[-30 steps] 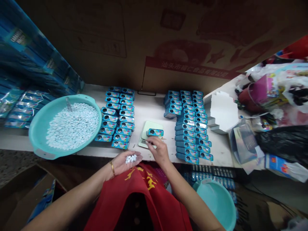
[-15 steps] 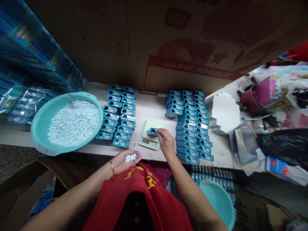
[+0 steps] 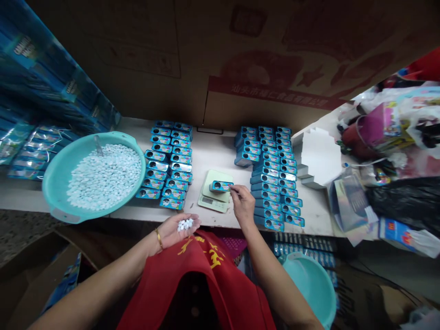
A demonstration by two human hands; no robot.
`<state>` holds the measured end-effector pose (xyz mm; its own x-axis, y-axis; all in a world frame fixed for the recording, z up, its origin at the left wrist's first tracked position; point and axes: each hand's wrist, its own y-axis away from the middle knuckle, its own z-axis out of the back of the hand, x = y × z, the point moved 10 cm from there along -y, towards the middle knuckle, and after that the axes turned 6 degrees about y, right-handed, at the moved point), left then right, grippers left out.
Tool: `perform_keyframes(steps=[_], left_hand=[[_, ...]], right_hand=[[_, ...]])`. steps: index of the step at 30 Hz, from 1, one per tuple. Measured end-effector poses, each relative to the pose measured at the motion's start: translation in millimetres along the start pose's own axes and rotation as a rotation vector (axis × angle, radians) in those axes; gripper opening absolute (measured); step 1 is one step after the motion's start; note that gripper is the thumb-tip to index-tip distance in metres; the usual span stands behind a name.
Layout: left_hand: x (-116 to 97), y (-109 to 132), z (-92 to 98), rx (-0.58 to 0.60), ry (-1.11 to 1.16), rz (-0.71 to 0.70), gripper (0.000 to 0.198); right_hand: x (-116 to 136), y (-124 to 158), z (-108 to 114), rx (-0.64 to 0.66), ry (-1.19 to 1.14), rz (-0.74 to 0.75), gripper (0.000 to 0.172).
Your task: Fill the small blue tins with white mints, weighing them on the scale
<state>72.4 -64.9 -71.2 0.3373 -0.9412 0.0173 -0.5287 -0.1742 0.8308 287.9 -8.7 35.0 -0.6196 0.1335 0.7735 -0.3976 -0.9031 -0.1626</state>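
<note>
My left hand (image 3: 175, 228) lies palm up in front of the table edge, with a small heap of white candies (image 3: 185, 224) resting on its fingers. A blue tin (image 3: 221, 186) with a round dark opening on its top sits on the pale green kitchen scale (image 3: 213, 203). At the right end of this tin is my right hand (image 3: 243, 201), its thumb and forefinger pinched together. Whatever is between those fingertips is too small to make out. The scale's display is unreadable.
A turquoise basin (image 3: 55, 181) of white candies stands left. Blue tins stand in rows left (image 3: 172, 192) and right (image 3: 271, 201) of the scale. A large cardboard box (image 3: 192, 59) backs the table. Another turquoise basin (image 3: 316, 284) is below, right. Bags and clutter lie at far right.
My right hand has drawn back to the right from over the tin, uncovering its printed top. My left hand still holds the candies in nearly the same place.
</note>
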Motion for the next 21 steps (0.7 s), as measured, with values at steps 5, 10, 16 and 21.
perform_keyframes(steps=[5, 10, 16, 21], left_hand=[[-0.6, 0.6, 2.0, -0.008, 0.008, -0.015, 0.018], [-2.3, 1.0, -1.6, 0.034, 0.009, -0.019, 0.021], [-3.4, -4.2, -15.3, 0.14, 0.078, -0.035, 0.014], [1.3, -6.1, -16.7, 0.146, 0.058, 0.006, 0.012]], right_hand=[[16.0, -17.4, -24.5, 0.084, 0.05, 0.107, 0.018], [24.9, -12.5, -25.4, 0.09, 0.144, 0.145, 0.017], [83.8, 71.0, -84.6, 0.634, 0.223, 0.426, 0.021], [84.7, 91.2, -103.0, 0.752, 0.365, 0.463, 0.016]])
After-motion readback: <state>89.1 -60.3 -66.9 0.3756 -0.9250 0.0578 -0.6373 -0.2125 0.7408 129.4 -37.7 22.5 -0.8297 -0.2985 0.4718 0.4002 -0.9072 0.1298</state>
